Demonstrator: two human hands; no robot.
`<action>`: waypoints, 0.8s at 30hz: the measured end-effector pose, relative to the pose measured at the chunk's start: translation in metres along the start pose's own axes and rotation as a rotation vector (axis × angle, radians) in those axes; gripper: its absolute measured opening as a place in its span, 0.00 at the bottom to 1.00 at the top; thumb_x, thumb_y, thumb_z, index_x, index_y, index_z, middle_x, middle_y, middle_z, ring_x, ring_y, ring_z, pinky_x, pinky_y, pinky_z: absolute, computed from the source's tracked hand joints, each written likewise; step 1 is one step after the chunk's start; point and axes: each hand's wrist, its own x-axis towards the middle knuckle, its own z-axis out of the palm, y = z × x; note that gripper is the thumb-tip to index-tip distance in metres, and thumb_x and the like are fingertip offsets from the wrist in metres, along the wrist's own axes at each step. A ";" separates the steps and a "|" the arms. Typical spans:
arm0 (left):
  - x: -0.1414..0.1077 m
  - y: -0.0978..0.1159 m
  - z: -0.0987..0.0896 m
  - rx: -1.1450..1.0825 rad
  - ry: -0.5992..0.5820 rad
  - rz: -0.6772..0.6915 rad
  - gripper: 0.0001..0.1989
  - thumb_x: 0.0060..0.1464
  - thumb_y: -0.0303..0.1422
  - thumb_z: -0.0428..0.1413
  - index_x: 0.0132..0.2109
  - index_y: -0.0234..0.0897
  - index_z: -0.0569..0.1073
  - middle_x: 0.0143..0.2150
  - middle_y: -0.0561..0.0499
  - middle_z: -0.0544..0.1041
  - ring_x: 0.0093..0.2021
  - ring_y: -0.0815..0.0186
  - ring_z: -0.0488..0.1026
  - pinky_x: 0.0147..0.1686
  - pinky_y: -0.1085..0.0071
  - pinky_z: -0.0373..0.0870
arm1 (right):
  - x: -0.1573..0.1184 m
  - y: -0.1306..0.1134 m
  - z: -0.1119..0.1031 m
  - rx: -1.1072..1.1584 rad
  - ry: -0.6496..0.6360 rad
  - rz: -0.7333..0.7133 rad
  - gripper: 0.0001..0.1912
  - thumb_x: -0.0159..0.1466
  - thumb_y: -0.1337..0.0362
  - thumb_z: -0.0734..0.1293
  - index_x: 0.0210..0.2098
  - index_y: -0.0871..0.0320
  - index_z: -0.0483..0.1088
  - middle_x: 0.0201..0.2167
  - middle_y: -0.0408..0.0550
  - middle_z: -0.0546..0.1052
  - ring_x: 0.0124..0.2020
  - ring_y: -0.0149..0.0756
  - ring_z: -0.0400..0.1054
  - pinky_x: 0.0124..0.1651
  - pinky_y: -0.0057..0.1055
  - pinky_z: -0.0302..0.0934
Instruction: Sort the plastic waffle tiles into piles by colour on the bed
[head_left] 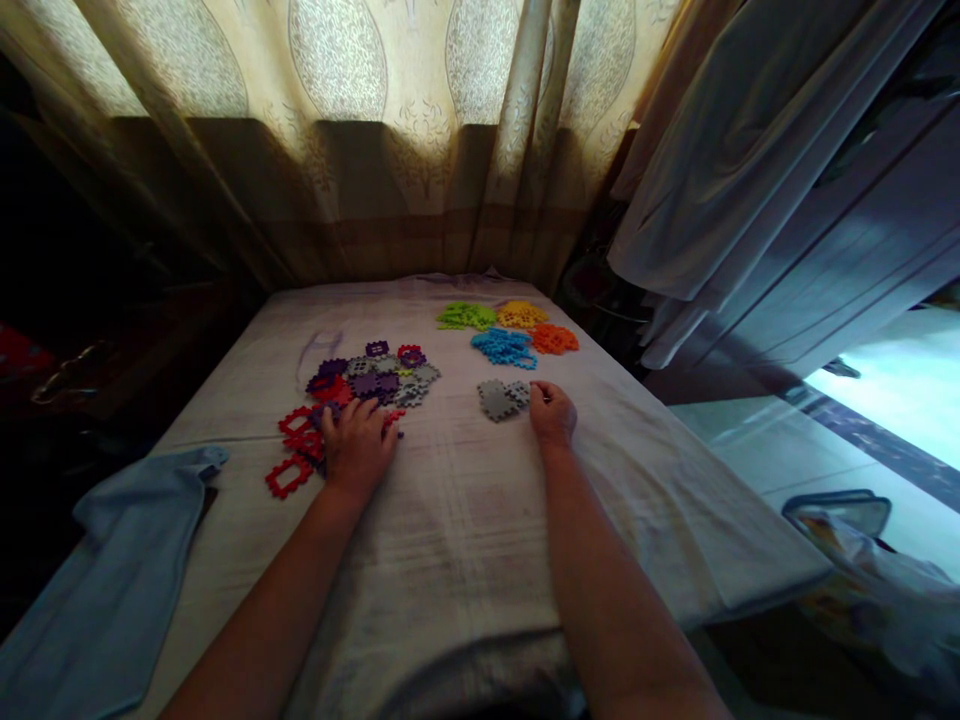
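Note:
My left hand (pixel 356 443) lies with its fingers apart on a mixed heap of red, purple and grey toothed plastic pieces (pixel 375 385). Red frame-shaped pieces (pixel 289 476) stick out to its left. My right hand (pixel 551 410) is closed at the right edge of a small group of grey pieces (pixel 499 399); whatever its fingers hold, if anything, is hidden. Beyond it are sorted piles: green (pixel 466 316), yellow (pixel 522 314), blue (pixel 504 347) and orange (pixel 555 339).
The pieces lie on a cloth-covered table (pixel 457 560). A light blue cloth (pixel 135 570) hangs over its left edge. Patterned curtains (pixel 420 190) rise behind it, and white cloth (pixel 697 180) hangs at the right. A plastic bag (pixel 892 590) is at the lower right.

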 end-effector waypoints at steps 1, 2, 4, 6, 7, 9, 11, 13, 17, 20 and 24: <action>0.006 0.002 0.000 -0.005 -0.005 -0.006 0.15 0.59 0.38 0.50 0.47 0.40 0.77 0.58 0.42 0.74 0.60 0.49 0.66 0.65 0.42 0.44 | 0.000 -0.001 0.000 0.003 -0.001 0.001 0.18 0.59 0.58 0.60 0.37 0.59 0.78 0.37 0.54 0.82 0.36 0.41 0.72 0.46 0.35 0.65; 0.013 0.004 0.001 -0.012 -0.012 -0.015 0.15 0.59 0.38 0.51 0.48 0.39 0.76 0.57 0.42 0.75 0.59 0.49 0.67 0.65 0.44 0.45 | 0.000 -0.001 0.000 0.004 -0.002 0.005 0.18 0.59 0.58 0.60 0.37 0.59 0.78 0.37 0.54 0.82 0.36 0.41 0.72 0.46 0.35 0.65; 0.026 0.007 0.005 -0.013 -0.031 -0.039 0.17 0.58 0.38 0.52 0.50 0.38 0.75 0.54 0.41 0.76 0.57 0.50 0.68 0.65 0.46 0.47 | 0.000 -0.003 0.000 0.005 -0.004 0.011 0.18 0.59 0.58 0.60 0.37 0.60 0.78 0.37 0.55 0.82 0.37 0.41 0.73 0.46 0.35 0.65; 0.038 0.009 0.009 0.013 -0.055 -0.058 0.17 0.57 0.39 0.53 0.50 0.38 0.75 0.53 0.41 0.76 0.56 0.49 0.68 0.64 0.48 0.49 | 0.000 -0.003 -0.001 0.005 -0.005 0.016 0.18 0.59 0.58 0.60 0.37 0.59 0.78 0.37 0.54 0.82 0.37 0.42 0.73 0.45 0.35 0.65; 0.042 0.009 0.011 0.030 -0.069 -0.063 0.17 0.57 0.40 0.53 0.50 0.39 0.76 0.52 0.41 0.77 0.55 0.49 0.68 0.63 0.49 0.49 | 0.000 -0.004 -0.001 0.005 -0.005 0.019 0.18 0.59 0.58 0.60 0.37 0.59 0.78 0.37 0.54 0.82 0.37 0.42 0.73 0.45 0.35 0.65; 0.049 0.009 0.014 0.050 -0.096 -0.065 0.16 0.58 0.41 0.52 0.47 0.38 0.77 0.50 0.40 0.77 0.54 0.49 0.69 0.63 0.50 0.50 | 0.001 -0.004 -0.002 0.010 -0.011 0.027 0.18 0.59 0.58 0.60 0.37 0.59 0.78 0.36 0.54 0.82 0.37 0.42 0.73 0.45 0.35 0.64; 0.051 0.008 0.015 0.056 -0.109 -0.067 0.16 0.59 0.40 0.50 0.45 0.37 0.78 0.49 0.39 0.78 0.53 0.49 0.69 0.62 0.50 0.50 | 0.003 -0.003 -0.001 0.019 -0.018 0.032 0.18 0.59 0.59 0.60 0.37 0.59 0.78 0.37 0.54 0.82 0.37 0.41 0.73 0.44 0.34 0.64; 0.052 0.004 0.016 0.059 -0.098 -0.064 0.16 0.59 0.40 0.50 0.43 0.37 0.78 0.48 0.40 0.78 0.51 0.50 0.70 0.61 0.51 0.52 | 0.006 -0.002 0.000 0.027 -0.016 0.034 0.18 0.59 0.59 0.60 0.37 0.59 0.78 0.37 0.54 0.82 0.37 0.41 0.73 0.44 0.33 0.64; 0.048 -0.003 0.016 0.035 -0.006 -0.060 0.13 0.59 0.40 0.50 0.40 0.40 0.78 0.45 0.44 0.79 0.48 0.53 0.71 0.58 0.53 0.56 | 0.009 0.001 0.005 0.032 0.000 0.032 0.18 0.59 0.58 0.60 0.37 0.60 0.78 0.36 0.55 0.82 0.37 0.42 0.73 0.44 0.34 0.64; 0.044 0.003 0.014 -0.035 0.114 -0.010 0.12 0.59 0.39 0.51 0.39 0.41 0.77 0.43 0.45 0.80 0.46 0.53 0.72 0.57 0.52 0.56 | 0.008 0.003 0.008 0.041 0.022 0.020 0.18 0.59 0.58 0.60 0.36 0.59 0.78 0.35 0.54 0.82 0.36 0.41 0.72 0.43 0.34 0.64; 0.042 0.037 0.014 -0.122 0.127 0.096 0.10 0.59 0.39 0.54 0.37 0.41 0.77 0.41 0.46 0.80 0.46 0.55 0.73 0.59 0.52 0.55 | 0.005 0.003 0.012 0.050 0.048 0.008 0.17 0.59 0.58 0.60 0.35 0.59 0.79 0.34 0.53 0.82 0.34 0.40 0.71 0.42 0.33 0.63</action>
